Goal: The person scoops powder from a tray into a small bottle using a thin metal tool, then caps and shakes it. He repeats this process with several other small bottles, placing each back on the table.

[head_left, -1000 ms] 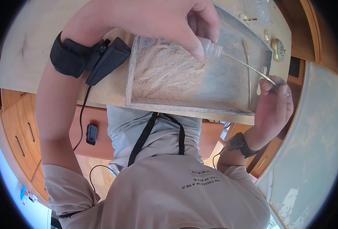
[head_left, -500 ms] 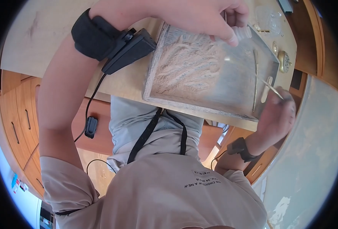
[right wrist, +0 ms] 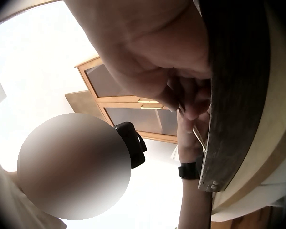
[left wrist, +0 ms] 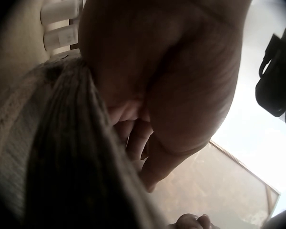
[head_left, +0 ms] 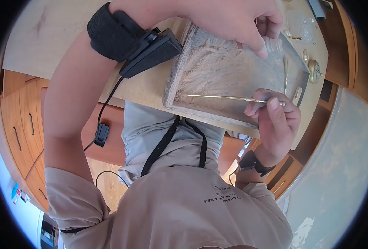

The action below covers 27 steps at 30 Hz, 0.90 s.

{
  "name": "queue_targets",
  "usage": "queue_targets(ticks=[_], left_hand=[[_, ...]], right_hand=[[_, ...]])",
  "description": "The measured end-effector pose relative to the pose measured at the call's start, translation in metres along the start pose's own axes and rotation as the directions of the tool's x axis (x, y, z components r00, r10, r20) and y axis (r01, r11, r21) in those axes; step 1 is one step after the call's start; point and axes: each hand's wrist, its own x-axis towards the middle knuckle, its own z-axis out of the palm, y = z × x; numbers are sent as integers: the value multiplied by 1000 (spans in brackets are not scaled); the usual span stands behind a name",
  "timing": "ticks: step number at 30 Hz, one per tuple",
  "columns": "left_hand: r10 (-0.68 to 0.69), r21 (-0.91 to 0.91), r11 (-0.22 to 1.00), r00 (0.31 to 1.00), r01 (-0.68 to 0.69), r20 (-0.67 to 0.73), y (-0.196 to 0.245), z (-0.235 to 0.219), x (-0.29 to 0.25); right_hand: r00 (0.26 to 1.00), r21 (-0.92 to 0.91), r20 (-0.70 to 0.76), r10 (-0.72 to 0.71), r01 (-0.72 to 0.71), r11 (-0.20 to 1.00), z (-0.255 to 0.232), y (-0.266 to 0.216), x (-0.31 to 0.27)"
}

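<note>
The left hand (head_left: 238, 25) pinches a small clear bottle (head_left: 273, 44) above the far part of a wooden-framed tray (head_left: 209, 114). Pale brown powder (head_left: 204, 68) covers the tray's left part. Low over the tray's near side, the right hand (head_left: 277, 120) holds a thin metal tool (head_left: 234, 98), its tip pointing left above the powder. In the left wrist view the left hand (left wrist: 167, 71) is beside the dark tray wall (left wrist: 81, 143); the bottle cannot be made out there. The right wrist view shows the right hand (right wrist: 152, 47) with the tool (right wrist: 199, 136) between its fingers.
A brush (head_left: 286, 74) and a flat light stick (head_left: 297, 96) lie at the tray's right. Beyond its rim are a round brass box (head_left: 314, 71) and clear plastic items (head_left: 299, 25). White containers (left wrist: 61, 38) stand behind the tray in the left wrist view.
The right hand has moved left over the tray, and its tool has swung from the bottle's mouth to point left above the powder. The left hand still holds the bottle; the head view has shifted.
</note>
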Motion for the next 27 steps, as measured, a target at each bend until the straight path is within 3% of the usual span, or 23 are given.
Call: queue_targets(ticks=[6, 10, 13, 18, 21, 27], left_hand=[[78, -159, 985, 994, -65, 81, -13, -6, 7], [33, -303, 953, 986, 18, 163, -19, -5, 15], [24, -255, 967, 987, 17, 160, -12, -2, 13], [-62, -296, 948, 980, 118, 191, -10, -6, 17], [-62, -158, 984, 987, 85, 147, -2, -1, 13], [-43, -162, 984, 982, 74, 185, -7, -3, 14]], right_hand=[[993, 210, -95, 76, -54, 976, -28, 2, -1], [994, 284, -91, -62, 85, 955, -56, 4, -3], [957, 353, -245, -154, 236, 905, -69, 2, -9], [936, 309, -276, -218, 301, 902, -84, -1, -14], [927, 271, -296, -231, 313, 910, -82, -2, -12], [887, 96, -337, -317, 367, 925, -66, -6, -11]])
